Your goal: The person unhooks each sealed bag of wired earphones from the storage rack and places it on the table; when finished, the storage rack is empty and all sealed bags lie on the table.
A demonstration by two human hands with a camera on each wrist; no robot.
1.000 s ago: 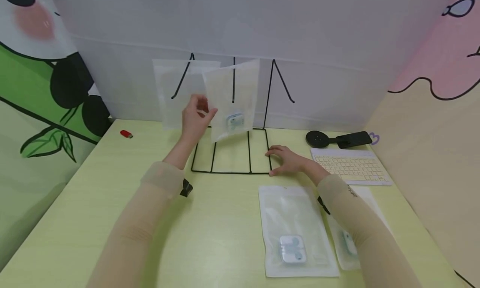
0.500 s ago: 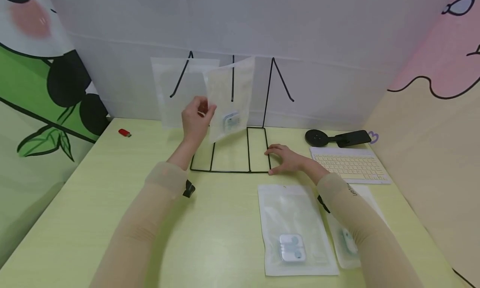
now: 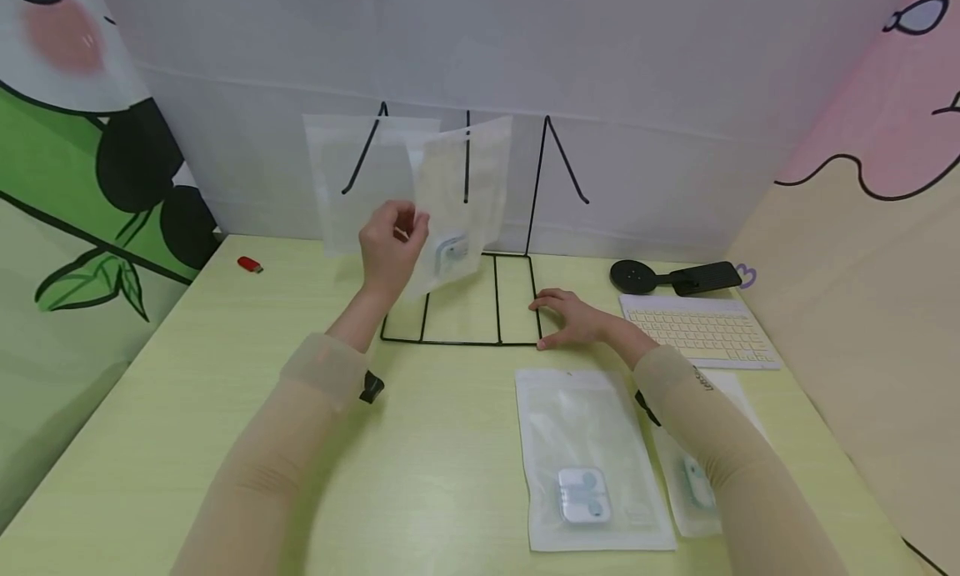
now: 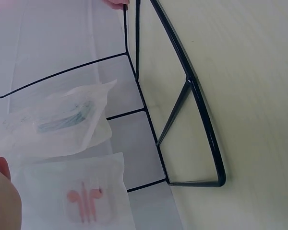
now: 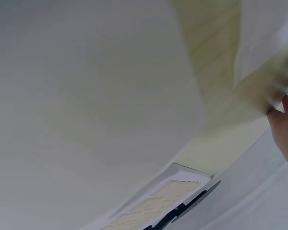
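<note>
A black wire rack (image 3: 498,309) with three hooks stands at the back of the table. One translucent plastic pouch (image 3: 487,172) hangs on its middle hook, a small earphone case (image 3: 452,252) low inside. My left hand (image 3: 386,247) pinches this pouch by its left edge; in the left wrist view only part of the hand shows, beside the pouch. Another pouch (image 3: 360,217) hangs on the left hook; reddish earphones (image 4: 85,199) show through it in the left wrist view. My right hand (image 3: 573,320) holds the right side of the rack's base, thumb at the near corner.
Two more pouches lie front right: one pouch (image 3: 581,426) with a white earphone case, another pouch (image 3: 678,509) partly under the right sleeve. A white keyboard (image 3: 697,334) and a black stand-like object (image 3: 675,277) are at right. A red USB stick (image 3: 250,264) lies far left.
My left hand has shifted slightly down and left, and the lower part of the middle pouch has swung left with it. The right hand keeps its place on the rack.
</note>
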